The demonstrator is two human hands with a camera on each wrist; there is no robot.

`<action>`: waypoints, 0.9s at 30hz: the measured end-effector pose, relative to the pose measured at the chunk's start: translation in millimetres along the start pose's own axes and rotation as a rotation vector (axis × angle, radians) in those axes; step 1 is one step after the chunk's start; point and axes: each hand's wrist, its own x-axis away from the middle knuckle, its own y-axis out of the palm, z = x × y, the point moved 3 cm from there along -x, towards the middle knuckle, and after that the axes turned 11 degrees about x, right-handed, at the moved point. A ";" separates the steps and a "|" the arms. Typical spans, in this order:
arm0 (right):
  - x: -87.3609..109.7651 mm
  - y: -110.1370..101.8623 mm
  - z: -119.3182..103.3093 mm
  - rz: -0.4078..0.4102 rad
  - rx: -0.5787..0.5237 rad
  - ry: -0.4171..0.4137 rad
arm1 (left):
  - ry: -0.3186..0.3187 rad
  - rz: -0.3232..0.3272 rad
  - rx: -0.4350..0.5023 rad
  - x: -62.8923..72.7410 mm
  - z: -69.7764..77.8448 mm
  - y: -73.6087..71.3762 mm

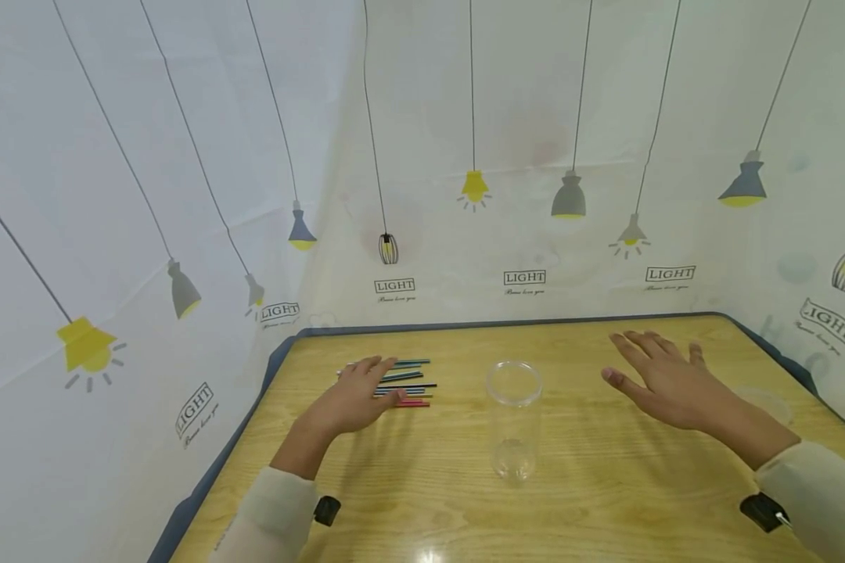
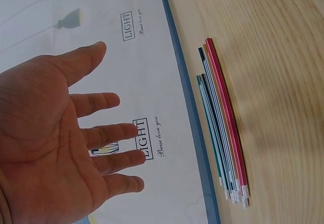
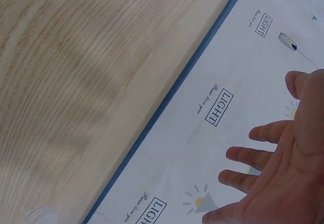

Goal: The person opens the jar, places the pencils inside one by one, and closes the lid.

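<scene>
While the pale wall covering (image 1: 422, 117), printed with hanging lamps, rises behind and around your work, the wooden table (image 1: 429, 477) spreads beneath both your hands. Your right hand (image 1: 665, 385) hangs over the right side with its fingers straight and spread, holding nothing. Your left hand (image 1: 361, 396) reaches out over the left side, fingers apart too, with nothing in its grasp.

Between your hands stands a clear cylindrical container (image 1: 514, 426), upright, its long axis vertical and its round rim facing up. On the left of the table, under your left hand as the head camera sees it, lie the pencils (image 2: 229, 113), flat and loosely side by side. Their long axes run left to right, close to parallel with the far edge of the table; the white-tipped ends point to your left, the darker ends toward the container's side. Just beyond your right forearm lies a clear round disc (image 1: 771, 403), partly hidden by it.

Your left wrist camera shows the pencils at full length, white tips included, where the head view loses part of them behind your hand. Only the head camera gives you the container.
</scene>
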 end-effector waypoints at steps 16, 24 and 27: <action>2.2 0.2 1.1 0.001 -0.017 0.004 | -0.005 0.006 0.013 1.3 -2.6 2.6; 2.2 2.9 2.3 0.005 -0.016 0.005 | -0.005 0.010 0.012 1.5 -6.0 5.9; 2.4 4.0 1.9 0.003 -0.022 0.006 | -0.005 0.003 0.011 2.3 -6.1 7.7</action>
